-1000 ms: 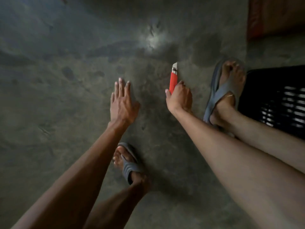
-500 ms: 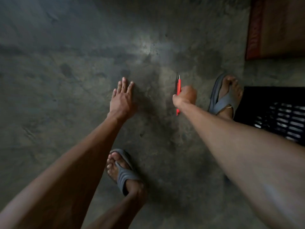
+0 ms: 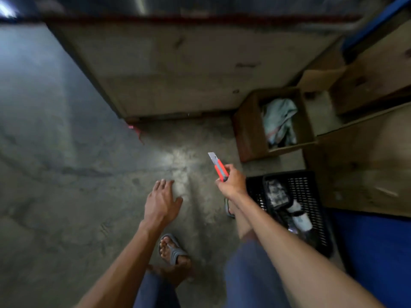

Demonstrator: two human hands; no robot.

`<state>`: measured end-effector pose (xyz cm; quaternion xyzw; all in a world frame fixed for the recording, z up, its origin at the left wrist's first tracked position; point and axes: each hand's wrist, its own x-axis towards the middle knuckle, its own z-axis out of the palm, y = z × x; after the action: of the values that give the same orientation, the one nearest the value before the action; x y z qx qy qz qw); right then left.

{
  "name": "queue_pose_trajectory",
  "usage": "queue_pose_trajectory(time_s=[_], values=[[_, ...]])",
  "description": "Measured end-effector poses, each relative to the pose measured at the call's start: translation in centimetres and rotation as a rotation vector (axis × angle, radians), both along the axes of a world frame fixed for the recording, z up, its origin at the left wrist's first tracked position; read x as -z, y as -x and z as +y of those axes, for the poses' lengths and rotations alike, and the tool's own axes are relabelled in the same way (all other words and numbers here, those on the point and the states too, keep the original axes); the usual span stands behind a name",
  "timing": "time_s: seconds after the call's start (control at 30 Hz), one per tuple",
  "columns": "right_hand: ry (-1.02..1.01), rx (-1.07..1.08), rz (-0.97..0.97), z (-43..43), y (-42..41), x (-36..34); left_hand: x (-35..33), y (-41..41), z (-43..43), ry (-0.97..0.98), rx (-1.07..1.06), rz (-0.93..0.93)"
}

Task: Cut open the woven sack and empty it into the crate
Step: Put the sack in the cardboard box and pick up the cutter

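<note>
R hand clamped on red cutter, blade out. L hand empty, fingers loose. Crate close at R; sack not identifiable. Locate sack first, keep blade pointed away from L hand.

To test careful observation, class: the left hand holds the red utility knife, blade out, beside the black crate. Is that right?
No. The head view shows the right hand holding the red utility knife, blade out, beside the black crate; the left hand is open, holding nothing.
</note>
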<state>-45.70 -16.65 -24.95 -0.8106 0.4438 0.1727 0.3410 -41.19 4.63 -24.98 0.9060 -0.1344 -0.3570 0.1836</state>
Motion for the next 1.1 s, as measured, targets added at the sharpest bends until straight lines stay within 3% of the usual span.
queue_pose_trajectory(time_s=[0.1, 0.23, 0.5, 0.8, 1.1], values=[[0.064, 0.093, -0.22, 1.6, -0.4, -11.0, -10.6, -0.3, 0.1, 0.031, 0.007, -0.052], [0.173, 0.064, -0.427, 2.9, -2.1, -21.6, -21.0, -3.4, 0.1, 0.08, -0.016, -0.161], [0.363, -0.058, -0.469, 0.3, -11.4, -31.4, -31.5, -14.8, -1.8, 0.161, -0.039, -0.364], [0.406, -0.144, -0.539, -6.9, -28.7, -29.7, -28.7, -31.1, -6.1, 0.141, -0.117, -0.473], [0.388, -0.291, -0.312, -12.3, -44.6, -22.6, -21.6, -45.7, -11.5, 0.008, -0.198, -0.394]])
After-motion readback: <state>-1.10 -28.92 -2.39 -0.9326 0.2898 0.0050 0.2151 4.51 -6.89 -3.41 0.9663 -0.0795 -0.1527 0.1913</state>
